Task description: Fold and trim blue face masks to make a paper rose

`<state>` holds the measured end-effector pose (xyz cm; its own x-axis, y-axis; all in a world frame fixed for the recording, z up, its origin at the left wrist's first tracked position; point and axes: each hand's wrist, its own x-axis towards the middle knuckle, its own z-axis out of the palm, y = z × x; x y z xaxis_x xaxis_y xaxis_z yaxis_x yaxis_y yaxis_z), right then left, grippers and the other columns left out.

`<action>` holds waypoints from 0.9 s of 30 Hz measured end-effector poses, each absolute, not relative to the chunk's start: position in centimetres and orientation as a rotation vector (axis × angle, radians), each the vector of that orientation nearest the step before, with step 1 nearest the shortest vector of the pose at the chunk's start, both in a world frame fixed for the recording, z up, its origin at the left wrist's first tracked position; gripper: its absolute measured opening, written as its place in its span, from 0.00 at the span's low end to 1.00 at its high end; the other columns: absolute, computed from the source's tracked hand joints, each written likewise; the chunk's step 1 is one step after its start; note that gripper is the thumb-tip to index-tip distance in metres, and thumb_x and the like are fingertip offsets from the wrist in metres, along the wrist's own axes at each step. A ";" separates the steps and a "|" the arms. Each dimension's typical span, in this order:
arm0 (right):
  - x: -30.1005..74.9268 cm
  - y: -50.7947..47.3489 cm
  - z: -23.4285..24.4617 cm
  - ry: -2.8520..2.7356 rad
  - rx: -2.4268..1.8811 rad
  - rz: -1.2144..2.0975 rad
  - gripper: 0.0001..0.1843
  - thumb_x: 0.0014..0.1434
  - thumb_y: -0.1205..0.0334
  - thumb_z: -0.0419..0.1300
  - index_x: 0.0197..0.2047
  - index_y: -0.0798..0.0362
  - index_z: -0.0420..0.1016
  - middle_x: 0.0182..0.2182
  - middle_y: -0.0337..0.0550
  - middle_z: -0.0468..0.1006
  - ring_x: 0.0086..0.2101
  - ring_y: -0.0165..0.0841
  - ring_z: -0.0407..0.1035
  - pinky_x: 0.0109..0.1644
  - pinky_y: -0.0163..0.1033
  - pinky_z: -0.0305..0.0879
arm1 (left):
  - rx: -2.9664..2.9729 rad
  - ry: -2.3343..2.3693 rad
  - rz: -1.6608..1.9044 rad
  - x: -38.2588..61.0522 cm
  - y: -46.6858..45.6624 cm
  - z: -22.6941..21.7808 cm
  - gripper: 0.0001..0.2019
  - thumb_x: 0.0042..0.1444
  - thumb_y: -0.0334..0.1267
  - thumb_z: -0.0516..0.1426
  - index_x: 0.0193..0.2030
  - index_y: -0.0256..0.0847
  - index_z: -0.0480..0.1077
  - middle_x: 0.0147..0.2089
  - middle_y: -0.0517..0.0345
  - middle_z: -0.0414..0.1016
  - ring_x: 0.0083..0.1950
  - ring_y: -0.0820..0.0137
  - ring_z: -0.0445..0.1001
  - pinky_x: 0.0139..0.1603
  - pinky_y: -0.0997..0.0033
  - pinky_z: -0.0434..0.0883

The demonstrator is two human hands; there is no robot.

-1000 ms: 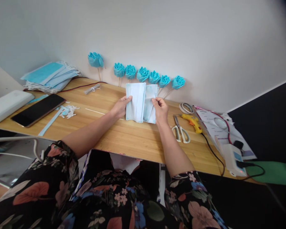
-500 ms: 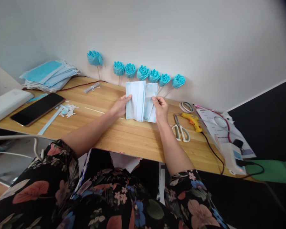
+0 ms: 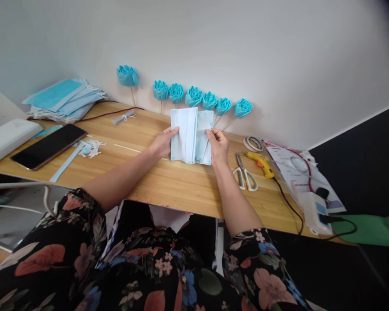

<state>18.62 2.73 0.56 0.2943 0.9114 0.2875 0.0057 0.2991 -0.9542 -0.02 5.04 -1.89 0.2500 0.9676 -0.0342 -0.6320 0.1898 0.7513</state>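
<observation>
Pale blue pleated face-mask sheets, without ear loops that I can see, are held upright above the table. My left hand [image 3: 164, 141] grips the left sheets [image 3: 185, 136] by their left edge, thumb on the front. My right hand [image 3: 218, 144] pinches the right sheet [image 3: 202, 138] at its right edge. The two overlap slightly in the middle, the left one in front. Behind them, several blue rose-like flowers [image 3: 193, 96] on thin sticks lean against the wall. Scissors [image 3: 245, 173] with white handles lie to the right of my right hand.
Right of the scissors are a yellow glue gun [image 3: 262, 162], a tape roll [image 3: 253, 144], papers [image 3: 283, 160] and a power strip [image 3: 314, 211]. At left lie a phone [image 3: 48, 146], a white box-shaped device [image 3: 11, 139], stacked masks [image 3: 65, 98], scraps [image 3: 91, 147] and a thin stick [image 3: 127, 148].
The whole view has shifted very slightly. Both hands keep the same hold on the mask sheets, and nothing on the table has moved.
</observation>
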 end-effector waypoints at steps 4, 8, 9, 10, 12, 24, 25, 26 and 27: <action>18.6 2.7 0.6 -1.096 -1.113 0.778 0.26 0.42 0.37 0.68 0.33 0.50 0.74 0.28 0.36 0.74 0.31 0.30 0.65 0.37 0.37 0.64 | 0.700 0.595 1.221 0.0 5.0 -1.7 0.08 0.60 0.37 0.62 0.43 0.35 0.77 0.40 0.52 0.83 0.39 0.68 0.79 0.52 0.65 0.74; 18.6 2.6 0.6 -1.083 -1.082 0.794 0.25 0.42 0.39 0.70 0.32 0.51 0.74 0.28 0.36 0.74 0.31 0.30 0.66 0.38 0.37 0.65 | 0.706 0.595 1.214 -0.1 5.0 -1.7 0.09 0.60 0.38 0.62 0.43 0.35 0.77 0.40 0.51 0.83 0.40 0.66 0.79 0.54 0.64 0.74; 18.6 2.6 0.6 -1.082 -1.084 0.797 0.25 0.42 0.39 0.69 0.32 0.50 0.74 0.28 0.35 0.74 0.31 0.30 0.66 0.38 0.37 0.65 | 0.707 0.595 1.212 -0.1 5.0 -1.7 0.09 0.60 0.38 0.62 0.43 0.35 0.77 0.40 0.51 0.83 0.41 0.66 0.80 0.55 0.63 0.73; 18.6 2.6 0.6 -1.084 -1.090 0.795 0.25 0.42 0.38 0.69 0.32 0.50 0.74 0.28 0.35 0.74 0.31 0.30 0.66 0.38 0.37 0.65 | 0.707 0.594 1.212 -0.2 5.1 -1.7 0.09 0.59 0.38 0.63 0.43 0.35 0.77 0.40 0.51 0.83 0.42 0.65 0.80 0.55 0.63 0.73; 18.6 2.6 0.6 -1.093 -1.107 0.784 0.25 0.43 0.38 0.68 0.33 0.50 0.74 0.28 0.36 0.74 0.31 0.30 0.66 0.38 0.37 0.65 | 0.706 0.591 1.217 -0.3 5.2 -1.8 0.09 0.59 0.39 0.63 0.43 0.36 0.77 0.40 0.51 0.83 0.43 0.64 0.80 0.56 0.63 0.73; 18.5 2.5 0.6 -1.101 -1.109 0.812 0.25 0.43 0.37 0.68 0.33 0.50 0.73 0.27 0.35 0.73 0.30 0.30 0.65 0.37 0.37 0.64 | 0.728 0.575 1.226 -0.3 5.3 -2.2 0.11 0.56 0.41 0.65 0.43 0.36 0.77 0.41 0.51 0.83 0.45 0.61 0.80 0.54 0.62 0.74; 18.5 2.5 0.5 -1.109 -1.107 0.814 0.25 0.43 0.37 0.68 0.33 0.50 0.73 0.27 0.35 0.73 0.30 0.30 0.65 0.37 0.37 0.64 | 0.734 0.573 1.224 -0.3 5.3 -2.2 0.12 0.55 0.42 0.65 0.43 0.37 0.77 0.41 0.51 0.83 0.46 0.60 0.80 0.55 0.61 0.74; 18.4 2.5 0.5 -1.117 -1.101 0.813 0.25 0.44 0.37 0.68 0.34 0.50 0.73 0.28 0.35 0.73 0.30 0.30 0.66 0.37 0.37 0.64 | 0.740 0.570 1.221 -0.3 5.3 -2.2 0.13 0.55 0.42 0.66 0.43 0.37 0.77 0.41 0.51 0.83 0.47 0.59 0.80 0.56 0.60 0.74; 18.5 2.6 0.4 -1.125 -1.096 0.806 0.25 0.45 0.37 0.67 0.35 0.50 0.73 0.28 0.35 0.73 0.31 0.30 0.66 0.37 0.37 0.64 | 0.746 0.568 1.219 -0.3 5.3 -2.2 0.13 0.54 0.43 0.66 0.43 0.37 0.76 0.42 0.51 0.83 0.48 0.59 0.80 0.56 0.59 0.74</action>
